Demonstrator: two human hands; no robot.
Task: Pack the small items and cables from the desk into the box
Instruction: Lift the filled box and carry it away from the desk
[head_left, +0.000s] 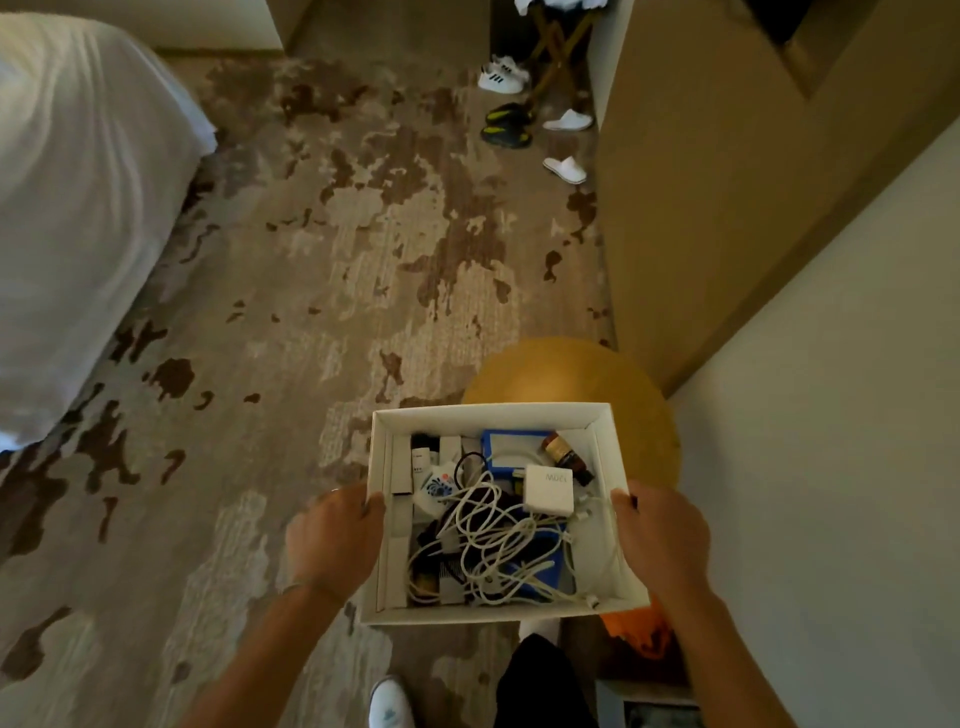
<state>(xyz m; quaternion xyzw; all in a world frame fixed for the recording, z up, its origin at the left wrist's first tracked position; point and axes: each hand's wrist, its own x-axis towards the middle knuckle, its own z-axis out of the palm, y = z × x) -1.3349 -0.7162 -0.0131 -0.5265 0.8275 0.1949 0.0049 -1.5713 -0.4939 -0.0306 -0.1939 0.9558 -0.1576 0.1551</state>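
Above carpet, white open box (488, 415) full of tangled cables (493, 535); left hand (332, 540), right hand (660, 540) grasp its sides.

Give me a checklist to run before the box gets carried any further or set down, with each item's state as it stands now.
1. Both hands on the box: ok; left hand grips the left wall, right hand the right wall.
2. Box held level: ok; its rim looks roughly flat.
3. Contents inside the walls: ok; the white cables, white charger and brown bottle all sit below the rim.
4. Path ahead: not ok; a yellow ball lies just beyond the box.
5. Desk cleared of items: cannot tell; no desk is in view.
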